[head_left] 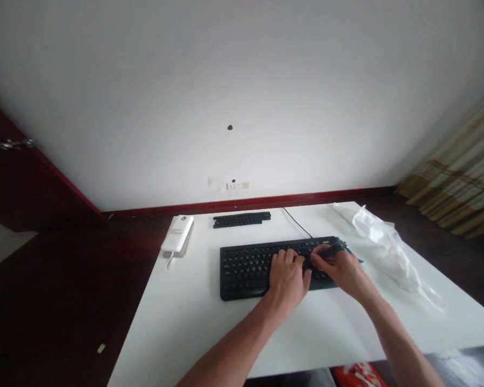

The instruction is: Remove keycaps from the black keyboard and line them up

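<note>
A black keyboard (242,287) lies on the white table, and its upper left part shows key places that look bare of caps. My left hand (287,277) rests on its middle, fingers stretched over the keys and holding nothing. On the keyboard's right side, my right hand (341,266) grips a slim black handheld tool (334,249), possibly a screwdriver or pen; its tip is hidden by my fingers. Behind the keyboard, small black pieces that look like keycaps (242,219) sit in rows. Something blue, partly hidden, shows beside my right hand.
A white power bank (178,234) with a short loop cable lies at the table's left edge. Crumpled white plastic bag (381,236) material spreads along the right. A black cable (298,223) runs from the keyboard over the back edge. Behind stands a wall with sockets (237,186).
</note>
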`<action>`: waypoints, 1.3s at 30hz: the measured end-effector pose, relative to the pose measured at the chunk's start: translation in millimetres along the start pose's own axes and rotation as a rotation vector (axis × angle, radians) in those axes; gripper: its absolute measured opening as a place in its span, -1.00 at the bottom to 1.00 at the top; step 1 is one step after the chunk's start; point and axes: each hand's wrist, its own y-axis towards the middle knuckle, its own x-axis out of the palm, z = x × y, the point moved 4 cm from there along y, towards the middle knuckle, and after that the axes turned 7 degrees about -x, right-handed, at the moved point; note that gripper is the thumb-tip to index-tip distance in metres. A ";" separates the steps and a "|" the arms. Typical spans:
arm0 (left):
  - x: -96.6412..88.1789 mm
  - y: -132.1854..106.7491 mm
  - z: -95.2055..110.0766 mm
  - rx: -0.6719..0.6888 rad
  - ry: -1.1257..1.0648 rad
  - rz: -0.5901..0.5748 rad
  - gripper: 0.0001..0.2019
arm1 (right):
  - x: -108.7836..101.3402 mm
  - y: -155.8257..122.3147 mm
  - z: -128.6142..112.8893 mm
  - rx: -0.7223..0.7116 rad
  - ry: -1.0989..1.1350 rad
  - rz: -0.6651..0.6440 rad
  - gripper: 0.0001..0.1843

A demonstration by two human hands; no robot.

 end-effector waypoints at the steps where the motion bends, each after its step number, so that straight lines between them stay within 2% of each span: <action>1: 0.6 1.9 -2.3 -0.001 -0.008 -0.005 -0.74 | 0.0 2.5 -2.5 0.013 -0.018 -0.006 -0.71; 8: 7.1 10.2 -9.1 -0.023 -0.025 -0.024 -0.80 | -3.1 30.4 -16.3 0.034 -0.125 -0.049 -0.75; 12: 9.4 11.0 -9.5 -0.028 -0.037 -0.009 -0.82 | -2.6 34.0 -23.8 0.074 -0.229 -0.046 -0.72; 22: 10.1 9.8 -10.4 -0.015 -0.054 0.020 -0.79 | 4.8 -4.2 -20.0 0.081 -0.227 0.122 -0.71; 28: 9.6 8.9 -10.3 -0.028 -0.039 0.002 -0.76 | 19.0 -32.9 -12.7 -0.040 -0.063 0.257 -0.68; 31: 10.5 8.6 -10.6 -0.018 -0.019 -0.002 -0.75 | 21.4 -37.9 -4.4 -0.017 0.019 0.315 -0.67; 33: 10.5 8.5 -10.8 -0.013 -0.018 0.004 -0.75 | 19.0 -33.4 0.8 0.034 0.069 0.293 -0.67; 39: 6.9 8.5 -8.9 -0.011 -0.058 0.014 -0.76 | 3.9 3.1 6.5 0.141 0.173 0.062 -0.68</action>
